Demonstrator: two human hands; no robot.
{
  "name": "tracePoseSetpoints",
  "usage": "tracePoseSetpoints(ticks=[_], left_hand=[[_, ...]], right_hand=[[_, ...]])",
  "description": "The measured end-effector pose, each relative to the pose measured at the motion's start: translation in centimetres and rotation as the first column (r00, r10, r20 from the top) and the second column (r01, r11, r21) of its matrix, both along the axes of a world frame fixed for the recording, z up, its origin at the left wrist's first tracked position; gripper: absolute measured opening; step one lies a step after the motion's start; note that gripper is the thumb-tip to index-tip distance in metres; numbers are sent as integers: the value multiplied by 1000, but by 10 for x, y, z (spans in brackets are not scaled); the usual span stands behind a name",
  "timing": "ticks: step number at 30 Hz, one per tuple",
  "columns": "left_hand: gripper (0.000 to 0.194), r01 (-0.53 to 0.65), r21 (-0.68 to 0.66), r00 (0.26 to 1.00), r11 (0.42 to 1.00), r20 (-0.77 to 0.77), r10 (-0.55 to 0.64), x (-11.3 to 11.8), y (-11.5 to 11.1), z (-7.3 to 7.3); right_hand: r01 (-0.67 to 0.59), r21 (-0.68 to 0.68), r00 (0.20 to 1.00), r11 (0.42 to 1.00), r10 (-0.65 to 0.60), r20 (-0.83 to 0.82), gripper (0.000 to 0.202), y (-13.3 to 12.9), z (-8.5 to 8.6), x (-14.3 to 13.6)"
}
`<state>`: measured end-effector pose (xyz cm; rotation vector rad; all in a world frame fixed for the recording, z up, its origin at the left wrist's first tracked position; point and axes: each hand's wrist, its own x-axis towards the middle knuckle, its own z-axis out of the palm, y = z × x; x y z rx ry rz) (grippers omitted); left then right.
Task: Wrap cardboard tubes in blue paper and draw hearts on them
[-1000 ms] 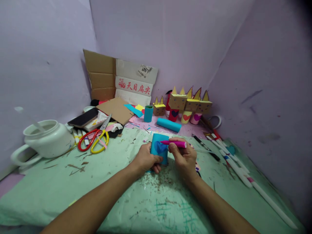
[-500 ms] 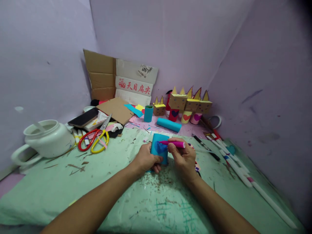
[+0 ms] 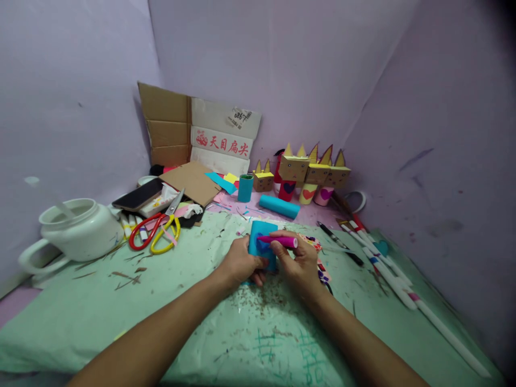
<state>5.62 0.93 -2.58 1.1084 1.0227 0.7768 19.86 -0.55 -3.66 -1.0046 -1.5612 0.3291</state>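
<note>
A light blue paper tube (image 3: 258, 230) stands upright near the middle of the green cloth, with my left hand (image 3: 241, 262) gripping its lower left side. On its front is a darker blue patch, partly hidden by the marker and fingers. My right hand (image 3: 299, 264) pinches a magenta marker (image 3: 285, 242), whose tip lies over the dark blue patch. Behind them another blue tube (image 3: 245, 188) stands upright, and a third blue roll (image 3: 279, 206) lies on its side.
Red-and-yellow scissors (image 3: 174, 207), a phone (image 3: 139, 194) and a white pot (image 3: 78, 231) are at left. Cardboard figures with pointed ears (image 3: 295, 167) stand at the back. White markers (image 3: 389, 277) and a black pen (image 3: 341, 243) lie at right. Folded cardboard (image 3: 169, 123) leans on the wall.
My right hand and the magenta marker have shifted slightly left across the tube's front. My left hand and the tube have barely moved.
</note>
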Motion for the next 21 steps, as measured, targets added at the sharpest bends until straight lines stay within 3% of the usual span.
tracePoseSetpoints(ticks=[21], left_hand=[[29,9,4,1000,1000,-10,-9,1,0,0]], right_hand=[[-56,10,998,998,56,9,10,0,1,3]])
